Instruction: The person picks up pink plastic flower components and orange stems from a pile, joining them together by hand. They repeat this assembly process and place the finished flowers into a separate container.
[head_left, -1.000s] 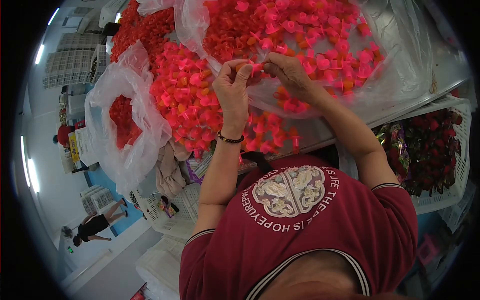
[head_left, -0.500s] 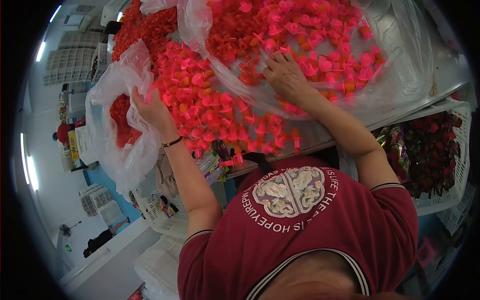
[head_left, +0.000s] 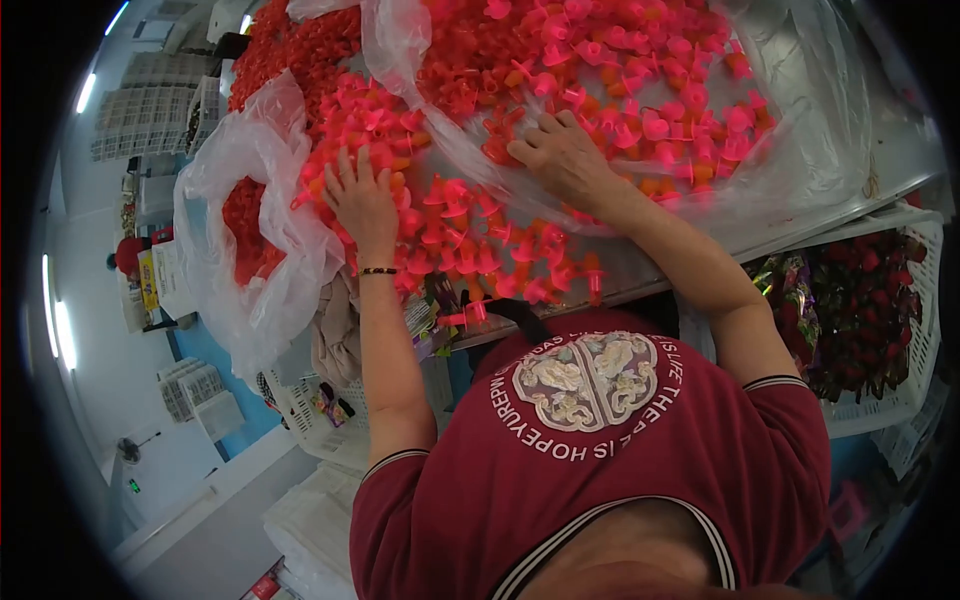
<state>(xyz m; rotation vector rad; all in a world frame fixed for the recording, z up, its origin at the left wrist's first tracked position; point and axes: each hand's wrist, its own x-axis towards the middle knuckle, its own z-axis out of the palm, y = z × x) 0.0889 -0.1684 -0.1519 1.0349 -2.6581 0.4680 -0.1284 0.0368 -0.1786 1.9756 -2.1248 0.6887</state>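
Observation:
My left hand [head_left: 362,205], a dark bracelet at its wrist, reaches over a loose pile of small pink plastic pieces [head_left: 460,225] with flared discs, some with orange parts. Its fingers are spread and touch the pile. To the right, my right hand [head_left: 572,165] is at the near edge of a clear plastic bag [head_left: 800,170] spread open with more pink pieces [head_left: 640,60] on it. Its fingers are curled by some red pieces [head_left: 500,135]; what they hold, if anything, is hidden. Left of my left hand hangs a second clear bag [head_left: 265,310] with red pieces [head_left: 250,225] inside.
A metal table [head_left: 640,265] carries the piles, with a heap of red pieces [head_left: 290,60] at the far left. A white crate [head_left: 925,330] of dark red wrapped items stands at right. Another white crate [head_left: 345,435] is low at left. Stacked trays [head_left: 150,110] are farther off.
My left hand has moved right from the hanging bag's edge onto the pink pile, fingers spreading. My right hand has shifted slightly left and nearer, its fingers curled.

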